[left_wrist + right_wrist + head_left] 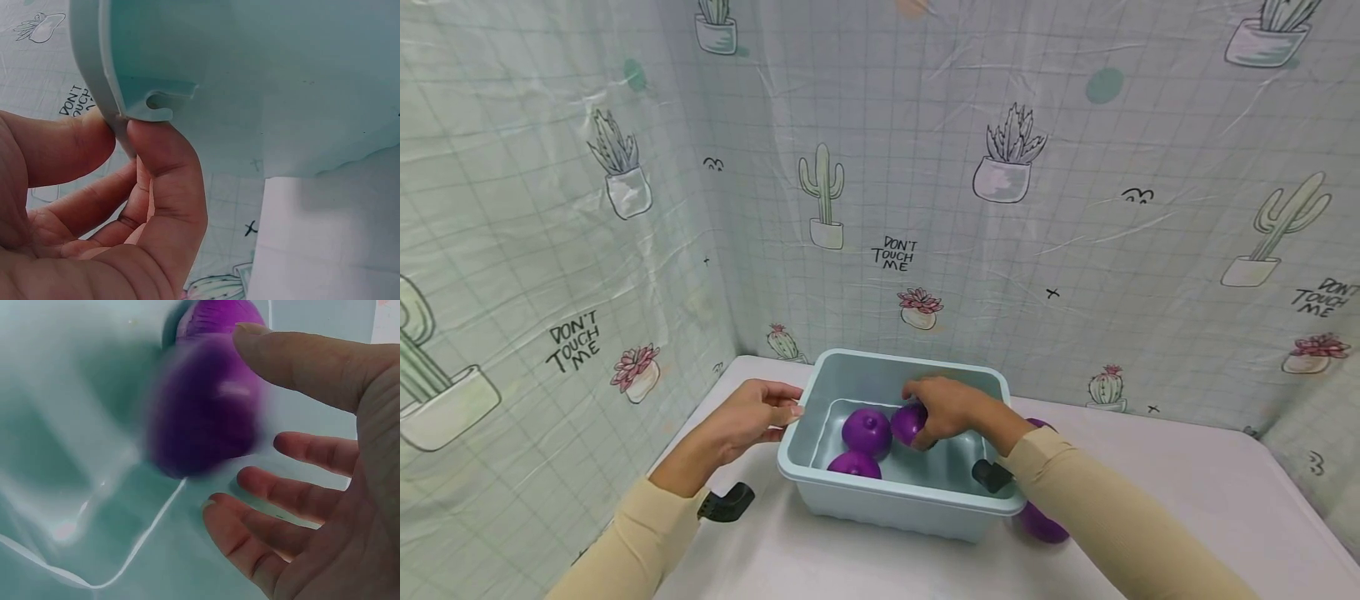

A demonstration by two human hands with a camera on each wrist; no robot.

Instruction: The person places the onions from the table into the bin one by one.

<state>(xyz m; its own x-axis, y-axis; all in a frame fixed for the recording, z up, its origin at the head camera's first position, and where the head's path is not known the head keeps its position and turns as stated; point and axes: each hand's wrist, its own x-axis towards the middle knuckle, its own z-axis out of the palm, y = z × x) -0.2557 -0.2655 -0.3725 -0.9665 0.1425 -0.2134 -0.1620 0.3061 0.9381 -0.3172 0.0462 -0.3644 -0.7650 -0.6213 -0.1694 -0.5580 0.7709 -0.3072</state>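
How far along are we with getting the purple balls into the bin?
Two purple balls already lie in the light blue bin. The right hand is inside the bin with a third ball at its spread fingers, seemingly just let go. The left hand pinches the bin's rim. At least one ball remains on the table outside.

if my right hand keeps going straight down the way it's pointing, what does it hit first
Most likely the purple ball just under the right hand, which sits in the blue tub. The right wrist view is blurred, so depth is uncertain.
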